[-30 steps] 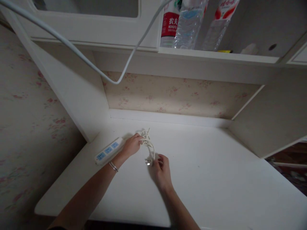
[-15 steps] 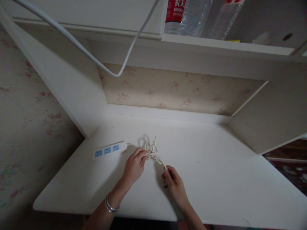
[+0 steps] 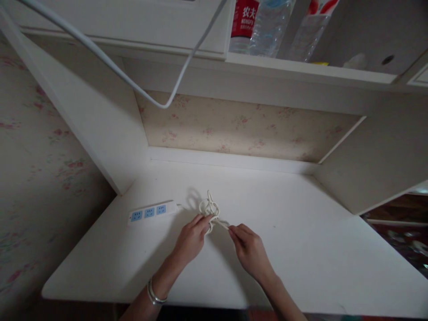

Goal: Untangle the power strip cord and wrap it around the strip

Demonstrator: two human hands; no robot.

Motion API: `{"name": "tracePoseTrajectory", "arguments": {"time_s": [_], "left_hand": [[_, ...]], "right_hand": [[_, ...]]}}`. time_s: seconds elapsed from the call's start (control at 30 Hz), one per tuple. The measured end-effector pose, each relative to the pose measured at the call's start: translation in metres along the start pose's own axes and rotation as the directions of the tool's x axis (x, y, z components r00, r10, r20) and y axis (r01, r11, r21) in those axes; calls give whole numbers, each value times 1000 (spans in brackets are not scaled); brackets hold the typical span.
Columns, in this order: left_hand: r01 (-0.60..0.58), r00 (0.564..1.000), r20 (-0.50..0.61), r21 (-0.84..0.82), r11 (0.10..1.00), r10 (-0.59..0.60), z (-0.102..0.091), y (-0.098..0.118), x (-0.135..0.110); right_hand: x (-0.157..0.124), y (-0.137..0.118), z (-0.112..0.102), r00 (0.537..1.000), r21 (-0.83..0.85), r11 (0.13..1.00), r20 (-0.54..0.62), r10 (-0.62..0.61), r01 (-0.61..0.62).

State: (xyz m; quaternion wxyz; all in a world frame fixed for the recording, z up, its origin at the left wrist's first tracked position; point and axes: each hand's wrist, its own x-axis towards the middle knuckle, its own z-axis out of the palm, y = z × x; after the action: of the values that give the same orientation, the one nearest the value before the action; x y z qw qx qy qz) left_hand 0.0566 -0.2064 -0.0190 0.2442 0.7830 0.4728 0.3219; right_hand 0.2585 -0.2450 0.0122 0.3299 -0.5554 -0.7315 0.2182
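A white power strip (image 3: 152,212) with several blue sockets lies at the left of the white desk. Its white cord (image 3: 210,206) is gathered in a tangled bundle near the middle. My left hand (image 3: 194,237) is closed on the bundle's near side, its fingertips among the loops. To the right, my right hand (image 3: 249,247) pinches a length of the cord that runs taut from the bundle. The plug is out of sight, perhaps behind my right hand.
The desk (image 3: 284,249) has a raised ledge at its back. A thick white cable (image 3: 163,106) hangs in a bend overhead, in front of the cabinet. Plastic bottles (image 3: 270,29) stand on the shelf at upper right. Side panels close in the desk left and right.
My right hand has moved slightly right and up and turned over, with the cord in its pinch. The plug beneath it is hidden now. My left hand has shifted slightly down with the bundle.
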Motion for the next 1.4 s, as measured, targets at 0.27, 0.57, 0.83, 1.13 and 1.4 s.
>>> {"name": "tracePoseTrajectory", "arguments": {"time_s": [0.27,0.57,0.83,1.13,1.4], "left_hand": [[-2,988,153,-56,998,11,-3,4,-6],[-58,987,149,-43,997,64,-21,14,7],[-50,985,166,66,997,39,-24,9,15],[233,957,-166,-54,971,-239,-16,-20,18],[239,932,-143,-450,861,-334,-5,-13,2]], "right_hand": [[12,-5,28,1000,-36,999,4,28,-28],[21,8,9,978,-59,998,210,1,12],[27,13,-18,898,24,989,416,-143,147],[9,28,0,915,124,978,348,-203,170],[14,55,42,902,515,745,170,396,-424]]}}
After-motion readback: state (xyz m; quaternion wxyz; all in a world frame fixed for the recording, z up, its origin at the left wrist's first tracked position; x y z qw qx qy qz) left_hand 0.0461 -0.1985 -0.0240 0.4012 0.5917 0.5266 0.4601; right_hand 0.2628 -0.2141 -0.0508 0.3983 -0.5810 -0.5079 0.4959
